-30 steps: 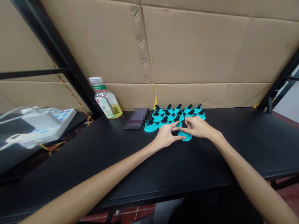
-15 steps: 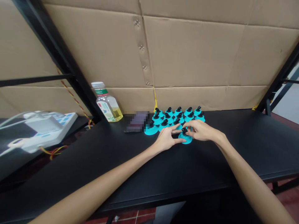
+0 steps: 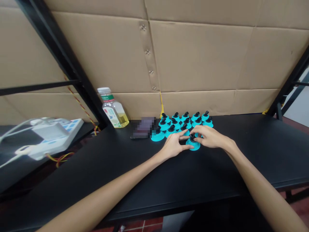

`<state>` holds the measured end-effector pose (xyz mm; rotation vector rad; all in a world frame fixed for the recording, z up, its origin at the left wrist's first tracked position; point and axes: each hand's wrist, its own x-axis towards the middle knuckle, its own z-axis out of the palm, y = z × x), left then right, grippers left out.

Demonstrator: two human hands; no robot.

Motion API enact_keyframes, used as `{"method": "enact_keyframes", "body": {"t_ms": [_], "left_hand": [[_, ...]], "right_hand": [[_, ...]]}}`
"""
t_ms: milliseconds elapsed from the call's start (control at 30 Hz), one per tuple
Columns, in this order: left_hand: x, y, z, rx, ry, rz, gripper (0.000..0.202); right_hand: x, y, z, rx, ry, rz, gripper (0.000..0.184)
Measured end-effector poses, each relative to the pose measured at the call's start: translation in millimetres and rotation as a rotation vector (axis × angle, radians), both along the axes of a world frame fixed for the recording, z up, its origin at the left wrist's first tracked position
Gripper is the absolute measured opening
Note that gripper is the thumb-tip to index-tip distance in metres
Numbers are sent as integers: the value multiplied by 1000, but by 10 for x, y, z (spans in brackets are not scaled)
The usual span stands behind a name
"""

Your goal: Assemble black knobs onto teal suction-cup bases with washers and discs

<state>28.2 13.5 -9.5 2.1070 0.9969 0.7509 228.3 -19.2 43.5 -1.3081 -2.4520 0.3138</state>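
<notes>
Several teal suction cups with black knobs (image 3: 184,121) stand in rows at the back of the black table (image 3: 149,170). One teal suction cup (image 3: 194,145) sits apart, nearest me. My left hand (image 3: 175,145) pinches its left rim with thumb and fingers. My right hand (image 3: 210,137) has its fingers closed on the black knob on top of the same cup. Both hands hide most of that cup.
A plastic bottle of yellow liquid (image 3: 112,110) stands at the back left, with a blurred flat object (image 3: 143,127) beside it. A white power strip with cables (image 3: 45,137) lies on a lower surface at the left. Cardboard panels (image 3: 205,58) wall off the back.
The hands stay on the front cup and have hardly moved; the view has shifted slightly, so everything sits a little lower and to the right.
</notes>
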Motion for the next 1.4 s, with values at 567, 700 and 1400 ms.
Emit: {"method": "enact_keyframes", "body": {"t_ms": [567, 700, 1400], "left_hand": [[-2, -1, -21, 11, 26, 10, 89], [-4, 8, -31, 9, 18, 0, 89], [3, 9, -31, 11, 24, 13, 89]], "right_hand": [[16, -26, 47, -41, 25, 15, 25], [1, -20, 25, -41, 39, 6, 22], [-85, -41, 27, 93, -84, -127, 14]]}}
